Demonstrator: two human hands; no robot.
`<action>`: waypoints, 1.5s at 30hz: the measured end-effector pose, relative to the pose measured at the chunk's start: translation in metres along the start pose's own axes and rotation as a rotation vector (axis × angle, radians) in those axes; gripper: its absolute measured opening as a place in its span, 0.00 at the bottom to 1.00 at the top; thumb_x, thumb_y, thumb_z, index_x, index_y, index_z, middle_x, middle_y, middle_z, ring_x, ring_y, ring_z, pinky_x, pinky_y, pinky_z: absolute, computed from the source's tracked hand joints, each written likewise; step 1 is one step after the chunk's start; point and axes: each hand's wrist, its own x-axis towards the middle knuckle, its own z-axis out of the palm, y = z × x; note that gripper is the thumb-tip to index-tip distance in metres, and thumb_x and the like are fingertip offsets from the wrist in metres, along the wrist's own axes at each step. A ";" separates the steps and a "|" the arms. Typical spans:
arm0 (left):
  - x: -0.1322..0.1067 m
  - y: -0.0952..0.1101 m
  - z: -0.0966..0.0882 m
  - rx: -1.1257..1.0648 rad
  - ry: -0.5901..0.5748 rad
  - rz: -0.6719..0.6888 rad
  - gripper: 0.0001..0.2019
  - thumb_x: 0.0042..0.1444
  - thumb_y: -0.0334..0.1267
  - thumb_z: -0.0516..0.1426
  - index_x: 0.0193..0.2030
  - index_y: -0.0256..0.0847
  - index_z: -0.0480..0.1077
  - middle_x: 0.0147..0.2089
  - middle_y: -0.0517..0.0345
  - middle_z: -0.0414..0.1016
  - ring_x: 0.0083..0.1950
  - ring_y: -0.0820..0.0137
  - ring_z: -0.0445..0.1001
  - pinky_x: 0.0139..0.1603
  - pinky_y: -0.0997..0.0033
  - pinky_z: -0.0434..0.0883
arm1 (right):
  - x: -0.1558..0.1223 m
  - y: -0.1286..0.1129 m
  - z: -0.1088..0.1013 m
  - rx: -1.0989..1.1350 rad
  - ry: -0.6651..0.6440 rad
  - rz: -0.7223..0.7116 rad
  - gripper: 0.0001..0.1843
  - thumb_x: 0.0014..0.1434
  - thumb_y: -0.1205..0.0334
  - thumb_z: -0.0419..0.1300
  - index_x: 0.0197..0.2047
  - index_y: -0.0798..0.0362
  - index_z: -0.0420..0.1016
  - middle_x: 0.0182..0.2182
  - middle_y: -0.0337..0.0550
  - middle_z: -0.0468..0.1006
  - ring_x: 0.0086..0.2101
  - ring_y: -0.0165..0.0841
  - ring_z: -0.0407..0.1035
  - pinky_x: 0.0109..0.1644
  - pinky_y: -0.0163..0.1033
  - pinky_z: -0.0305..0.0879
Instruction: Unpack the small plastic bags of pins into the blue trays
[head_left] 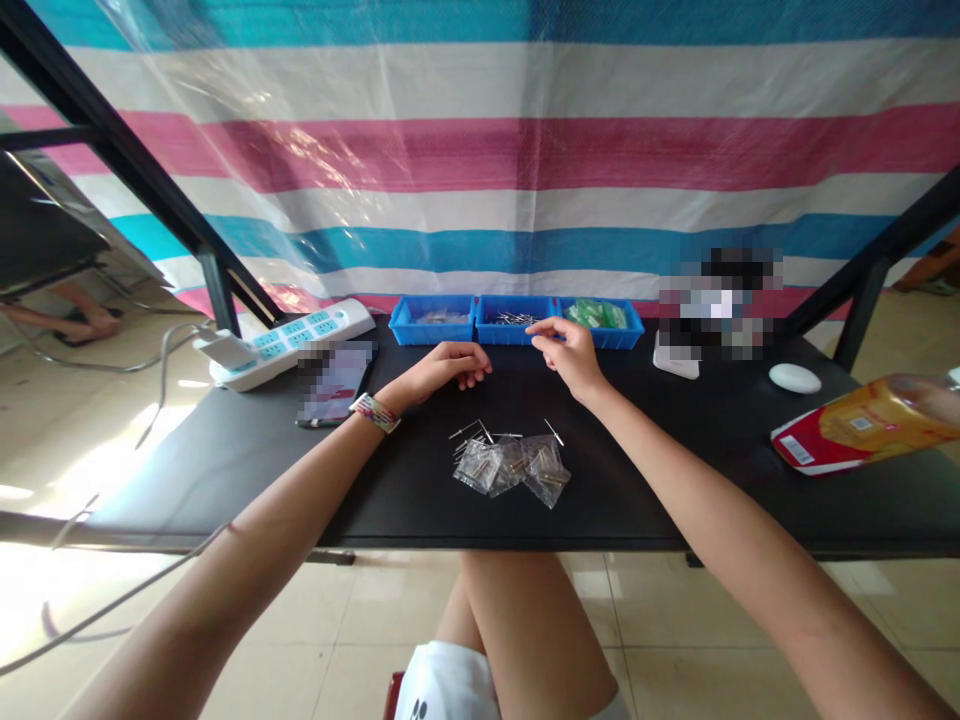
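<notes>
My left hand [450, 365] rests on the black table [225, 470] with its fingers curled under, just in front of the left blue bin [435, 322]. My right hand [566, 350] reaches toward the middle blue bin [517, 320], which holds small metal pins; its fingertips are pinched together at the bin's front edge, and what they hold is too small to make out. Nearer to me lie three small clear bags [510, 468] with metal parts inside. A few loose pins [487, 433] lie just behind the bags.
A third blue bin [604, 318] holds green parts. A white power strip [289, 340] and a phone [334, 385] lie at the left. At the right are a white round object [795, 377], a white stand [675, 362] and a red and yellow packet [862, 425]. A striped tarp hangs behind.
</notes>
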 end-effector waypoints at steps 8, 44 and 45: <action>0.001 -0.002 0.000 0.001 0.005 0.022 0.16 0.57 0.50 0.66 0.37 0.36 0.78 0.32 0.55 0.77 0.30 0.73 0.72 0.31 0.75 0.68 | -0.029 -0.025 0.028 -0.189 -0.586 -0.155 0.06 0.55 0.69 0.66 0.34 0.54 0.86 0.33 0.40 0.78 0.28 0.26 0.64 0.33 0.34 0.60; 0.005 -0.009 -0.003 0.035 -0.004 -0.015 0.21 0.60 0.56 0.65 0.34 0.36 0.77 0.28 0.57 0.73 0.28 0.74 0.69 0.28 0.76 0.66 | -0.016 -0.007 0.028 0.260 -0.157 0.165 0.14 0.55 0.58 0.73 0.38 0.53 0.75 0.31 0.39 0.82 0.25 0.34 0.81 0.27 0.35 0.78; 0.005 -0.009 -0.004 0.035 -0.006 -0.013 0.20 0.60 0.55 0.65 0.34 0.36 0.77 0.28 0.58 0.73 0.29 0.74 0.69 0.29 0.76 0.66 | -0.016 -0.007 0.028 0.252 -0.156 0.161 0.14 0.54 0.57 0.73 0.38 0.53 0.75 0.31 0.39 0.82 0.25 0.34 0.81 0.26 0.34 0.78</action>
